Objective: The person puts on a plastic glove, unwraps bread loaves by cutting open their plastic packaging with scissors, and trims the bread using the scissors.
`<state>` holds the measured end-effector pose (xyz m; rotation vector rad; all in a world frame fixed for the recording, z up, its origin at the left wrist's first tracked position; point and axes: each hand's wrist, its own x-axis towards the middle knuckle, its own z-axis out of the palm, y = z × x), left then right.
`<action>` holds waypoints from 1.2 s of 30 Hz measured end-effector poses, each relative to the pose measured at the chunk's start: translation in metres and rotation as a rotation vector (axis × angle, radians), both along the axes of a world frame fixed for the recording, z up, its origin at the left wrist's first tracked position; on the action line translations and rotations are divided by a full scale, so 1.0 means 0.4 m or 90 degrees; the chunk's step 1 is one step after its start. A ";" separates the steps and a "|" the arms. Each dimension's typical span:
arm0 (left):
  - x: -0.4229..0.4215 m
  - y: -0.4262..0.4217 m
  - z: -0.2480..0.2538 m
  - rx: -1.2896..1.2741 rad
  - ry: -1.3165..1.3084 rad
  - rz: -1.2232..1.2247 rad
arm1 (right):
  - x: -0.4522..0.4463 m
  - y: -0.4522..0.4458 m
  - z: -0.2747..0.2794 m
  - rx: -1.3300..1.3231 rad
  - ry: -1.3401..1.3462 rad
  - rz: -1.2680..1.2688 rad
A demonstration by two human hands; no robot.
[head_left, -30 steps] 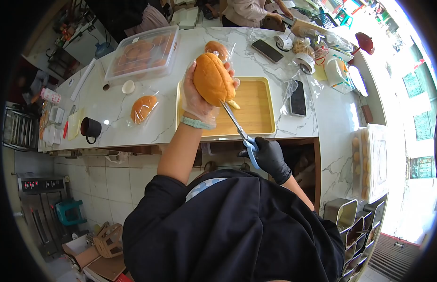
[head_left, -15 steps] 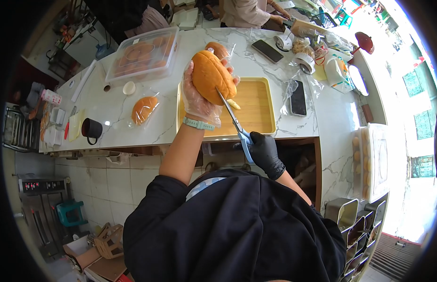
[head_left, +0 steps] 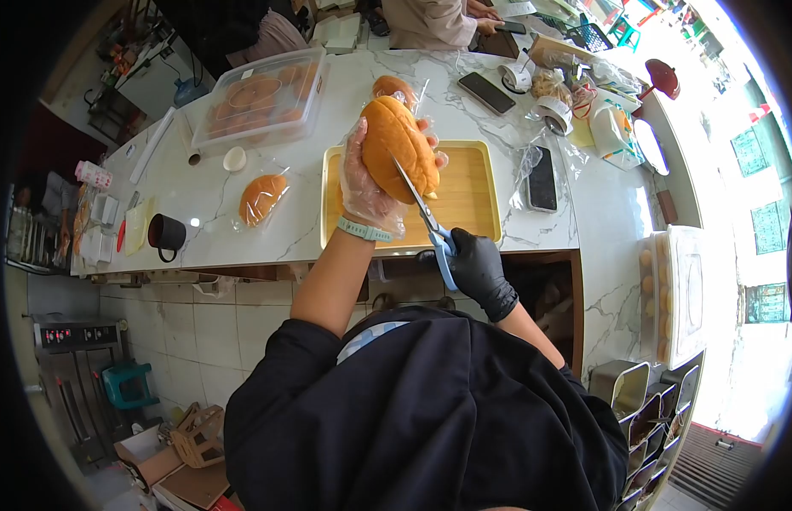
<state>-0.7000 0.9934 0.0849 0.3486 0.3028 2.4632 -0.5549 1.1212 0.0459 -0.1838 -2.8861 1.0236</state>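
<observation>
A golden bread roll (head_left: 398, 152) rests in my left hand (head_left: 369, 189), which wears a clear plastic glove and is curled round it. Black-gloved, my right hand (head_left: 474, 268) grips blue-handled scissors (head_left: 441, 247). Their blades point up and left against the roll's near side; how deep the tips go I cannot tell. Beneath the roll lies a yellow-rimmed wooden-look tray (head_left: 464, 204). A wrapped roll (head_left: 262, 200) lies to the left on the counter, and another wrapped roll (head_left: 394, 88) sits beyond the held one.
On the marble counter stand a lidded clear box of bread (head_left: 261, 98), a dark mug (head_left: 166, 234) and a small white cup (head_left: 234, 159). Two phones (head_left: 486, 92) lie to the right. A tall container (head_left: 673, 294) stands farther right. Another person's hands (head_left: 485, 19) hold a phone across the counter.
The roll and my left hand have shifted slightly right and turned a little. The scissors have moved slightly with them, still against the roll. Across the counter, the other person's hands have moved left.
</observation>
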 end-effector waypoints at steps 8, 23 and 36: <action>-0.002 -0.002 0.002 -0.007 0.026 0.005 | 0.001 0.001 -0.022 -0.024 0.053 -0.004; 0.006 0.002 -0.013 -0.074 0.066 0.051 | -0.013 -0.011 -0.004 -0.022 0.050 -0.022; 0.006 0.002 -0.054 -0.155 0.172 0.116 | -0.024 -0.015 0.016 -0.042 0.041 -0.031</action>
